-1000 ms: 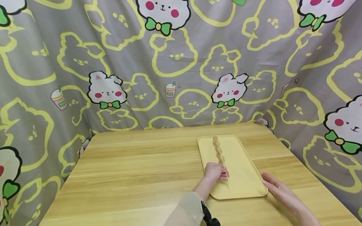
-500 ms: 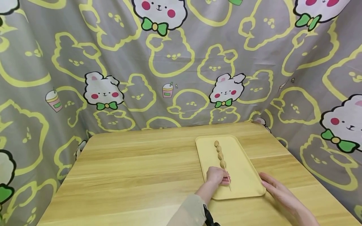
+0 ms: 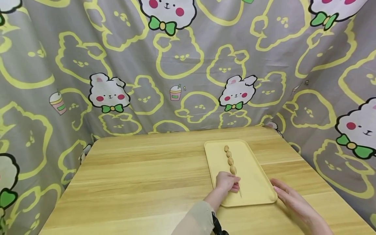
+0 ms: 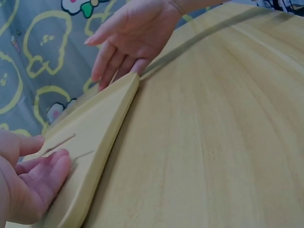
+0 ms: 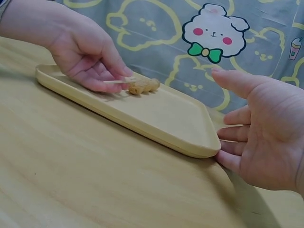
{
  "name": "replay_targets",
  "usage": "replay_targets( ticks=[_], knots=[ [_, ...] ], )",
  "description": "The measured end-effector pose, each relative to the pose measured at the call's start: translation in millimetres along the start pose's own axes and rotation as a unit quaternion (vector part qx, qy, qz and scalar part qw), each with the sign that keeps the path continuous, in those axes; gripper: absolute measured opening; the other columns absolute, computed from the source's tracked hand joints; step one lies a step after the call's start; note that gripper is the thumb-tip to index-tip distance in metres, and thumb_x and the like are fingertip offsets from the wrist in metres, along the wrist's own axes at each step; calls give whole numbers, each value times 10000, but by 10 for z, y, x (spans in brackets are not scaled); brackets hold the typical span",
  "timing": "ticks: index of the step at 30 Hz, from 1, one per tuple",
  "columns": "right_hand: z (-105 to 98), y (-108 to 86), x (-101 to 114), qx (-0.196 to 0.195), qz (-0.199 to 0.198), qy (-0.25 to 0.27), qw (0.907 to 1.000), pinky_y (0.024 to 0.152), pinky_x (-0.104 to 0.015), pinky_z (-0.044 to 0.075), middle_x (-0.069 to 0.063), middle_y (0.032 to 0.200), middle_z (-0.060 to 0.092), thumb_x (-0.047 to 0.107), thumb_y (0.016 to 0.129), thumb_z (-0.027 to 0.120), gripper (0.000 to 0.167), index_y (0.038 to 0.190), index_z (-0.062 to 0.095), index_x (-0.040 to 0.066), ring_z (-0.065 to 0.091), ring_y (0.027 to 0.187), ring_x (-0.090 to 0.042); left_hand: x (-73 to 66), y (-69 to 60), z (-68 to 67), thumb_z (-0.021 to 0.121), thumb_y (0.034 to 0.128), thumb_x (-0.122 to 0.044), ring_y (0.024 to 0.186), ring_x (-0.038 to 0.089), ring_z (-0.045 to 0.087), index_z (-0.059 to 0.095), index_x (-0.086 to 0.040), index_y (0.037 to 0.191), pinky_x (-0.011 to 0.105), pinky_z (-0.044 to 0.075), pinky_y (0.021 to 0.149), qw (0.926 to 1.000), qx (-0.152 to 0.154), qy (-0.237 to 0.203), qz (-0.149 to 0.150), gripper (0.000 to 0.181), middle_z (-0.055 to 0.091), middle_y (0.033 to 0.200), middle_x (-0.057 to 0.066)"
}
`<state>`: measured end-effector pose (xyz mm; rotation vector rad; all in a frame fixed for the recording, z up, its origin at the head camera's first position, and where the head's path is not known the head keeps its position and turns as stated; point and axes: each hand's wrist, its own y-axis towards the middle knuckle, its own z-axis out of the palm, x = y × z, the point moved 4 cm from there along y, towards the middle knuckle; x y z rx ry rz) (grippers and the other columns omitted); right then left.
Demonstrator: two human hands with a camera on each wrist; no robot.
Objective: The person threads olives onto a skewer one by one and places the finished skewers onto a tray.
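Observation:
On the yellow tray [image 3: 254, 176] is a skewer of brown balls [image 3: 230, 161], several in a row on a thin stick, its balls toward the far end. My left hand [image 3: 227, 182] reaches over the tray's left side and pinches the bare stick between thumb and fingers, as the right wrist view shows of the skewer [image 5: 144, 86]. Beside the tray's near right corner is my right hand [image 3: 289, 197], fingers extended, the lower ones at the rim. The left wrist view shows the stick [image 4: 59, 143] by the left hand [image 4: 35, 183], with the balls hidden.
The tray lies on a wooden table [image 3: 141, 176], right of its middle. A grey curtain [image 3: 188, 71] with rabbit and yellow outline prints hangs behind the table and along both sides. A black strap [image 3: 216, 225] sits at the left sleeve.
My left hand has brought the skewer slightly nearer and to the right over the tray. The right hand stays by the tray's corner, and the head view has shifted slightly.

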<state>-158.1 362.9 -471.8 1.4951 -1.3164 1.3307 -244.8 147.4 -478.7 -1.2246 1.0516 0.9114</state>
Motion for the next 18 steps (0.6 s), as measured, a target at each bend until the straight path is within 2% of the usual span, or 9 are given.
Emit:
replay_targets(
  ticks=[3,6,9,10,13,18],
  knots=[
    [-29,16,45,51,-77,-89,9999,856,-45,288,-368,1442,-31,208,1023,312,615,1387,-4,-174,287,1123,187,-65,-11,-43,714,775,-26,468,152,592,652,-7,719,284,512,455,9993,76,360,106,86,623,568,111],
    [-64,50,100,-99,-72,-319,9994,856,-57,296,-356,1449,21,229,1024,315,611,1402,24,-152,298,1134,146,-153,-3,-129,723,782,-79,493,153,602,656,-34,734,283,508,457,9976,79,653,230,94,632,594,93],
    [-87,91,165,-310,-43,-722,9969,898,-110,317,-339,1453,92,267,1026,306,607,1415,63,-132,319,1231,-25,-246,33,-259,719,794,-118,540,154,615,668,-36,790,288,509,488,9959,109,805,389,96,645,645,76],
    [-91,106,186,-383,-18,-846,9957,935,-170,329,-330,1454,118,281,1027,299,605,1421,77,-121,318,1256,-105,-279,50,-312,715,800,-126,555,153,617,670,-32,812,291,509,503,9958,124,794,450,105,650,666,75],
    [-87,172,263,-535,-139,-1172,9916,942,-182,339,-329,1442,181,301,1029,284,599,1422,115,-117,256,1271,-360,-392,104,-514,698,814,-135,603,156,623,677,-7,872,318,522,566,9948,131,764,668,142,657,708,66],
    [-32,290,426,-773,-383,-1442,9858,854,-61,331,-306,1431,250,320,1024,306,596,1417,180,-109,322,1277,-330,-592,159,-944,665,842,-143,715,220,647,670,34,977,378,528,680,9919,-31,732,1040,223,669,781,82]
  ],
)
